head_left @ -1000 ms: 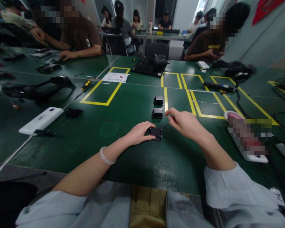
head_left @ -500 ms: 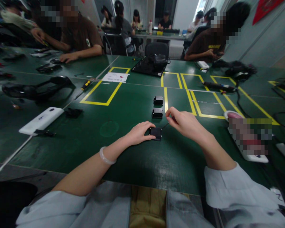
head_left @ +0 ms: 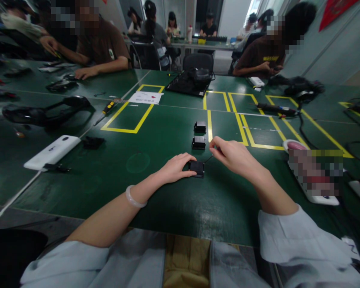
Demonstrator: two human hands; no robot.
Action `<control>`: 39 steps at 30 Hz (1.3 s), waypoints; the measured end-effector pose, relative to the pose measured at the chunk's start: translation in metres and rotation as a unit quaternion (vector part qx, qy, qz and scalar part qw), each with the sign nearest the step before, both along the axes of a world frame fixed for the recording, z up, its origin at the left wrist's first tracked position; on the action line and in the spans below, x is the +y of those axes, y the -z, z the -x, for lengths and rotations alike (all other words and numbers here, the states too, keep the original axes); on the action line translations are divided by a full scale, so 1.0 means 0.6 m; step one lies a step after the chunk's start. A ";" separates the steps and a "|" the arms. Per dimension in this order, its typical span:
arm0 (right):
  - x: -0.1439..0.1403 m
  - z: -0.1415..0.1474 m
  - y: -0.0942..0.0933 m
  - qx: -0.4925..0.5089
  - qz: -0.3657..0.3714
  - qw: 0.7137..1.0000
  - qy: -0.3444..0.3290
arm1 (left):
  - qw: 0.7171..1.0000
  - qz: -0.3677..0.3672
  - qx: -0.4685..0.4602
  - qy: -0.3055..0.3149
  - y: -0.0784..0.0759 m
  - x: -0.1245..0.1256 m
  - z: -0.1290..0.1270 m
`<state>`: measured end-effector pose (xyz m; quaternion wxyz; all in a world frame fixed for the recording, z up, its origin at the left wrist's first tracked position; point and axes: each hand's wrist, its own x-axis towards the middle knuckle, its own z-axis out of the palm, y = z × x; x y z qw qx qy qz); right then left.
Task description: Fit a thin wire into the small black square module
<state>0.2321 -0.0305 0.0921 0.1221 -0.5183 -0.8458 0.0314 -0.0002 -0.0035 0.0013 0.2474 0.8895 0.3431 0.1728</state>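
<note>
Black and rectangular, a small block [head_left: 196,169] lies flat on the green worktop [head_left: 165,208], in front of the person's body. The left hand [head_left: 177,168] grips its left end, thumb and forefinger spread just the block's depth. From its right side a thin dark rod [head_left: 209,159] slants up into the right hand [head_left: 231,154], whose fingers are pinched close together on the rod's upper end. Whether the rod's tip touches the block is too small to tell.

To work well here, the left hand should brace the block firmly against the worktop with the thumb clear of the rod's end, while the right hand keeps the rod in line with the spot it meets and applies light, even force; a slanted push could make it slip.

Just beyond the block stand two similar black pieces, a nearer one [head_left: 199,143] and a farther one [head_left: 200,127]. Well to its left and beyond lies a yellow-and-black screwdriver [head_left: 108,107]; also left, a white case [head_left: 54,152].

Compared with a second ago, the block and left hand look unchanged; the right fingertips sit very slightly farther right, and across the worktop a co-worker's hand [head_left: 86,73] rests flatter.
</note>
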 end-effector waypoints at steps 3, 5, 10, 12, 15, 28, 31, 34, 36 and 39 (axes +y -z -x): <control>0.000 -0.002 0.001 0.013 0.008 1.000 -0.020 | 1.000 -0.006 0.006 0.000 -0.001 0.000 -0.001; 0.000 -0.002 0.001 0.018 0.011 1.000 -0.022 | 1.000 -0.010 0.009 -0.001 -0.003 -0.001 -0.001; -0.001 0.002 -0.002 0.003 0.006 1.000 -0.005 | 1.000 -0.004 0.011 0.000 -0.005 -0.002 -0.001; 0.000 0.003 -0.002 -0.012 0.004 1.000 0.014 | 1.000 -0.001 0.006 -0.001 -0.004 -0.001 0.000; 0.001 0.002 0.000 -0.015 0.004 1.000 0.017 | 1.000 0.002 0.000 -0.002 -0.001 -0.001 0.000; -0.001 0.003 -0.005 0.017 0.019 1.000 0.014 | 1.000 0.003 0.002 0.000 -0.004 -0.001 0.000; -0.001 0.001 -0.004 0.021 0.022 1.000 0.006 | 1.000 -0.001 0.004 0.000 -0.003 -0.001 -0.001; -0.002 0.000 -0.003 0.037 0.028 0.999 -0.008 | 1.000 -0.005 0.008 0.000 -0.002 -0.001 -0.001; -0.003 0.001 -0.004 0.047 0.031 0.998 -0.009 | 1.000 -0.005 0.008 0.000 -0.002 0.000 -0.001; -0.003 0.002 -0.005 0.050 0.031 0.998 -0.009 | 1.000 -0.005 0.009 0.001 -0.001 0.000 -0.001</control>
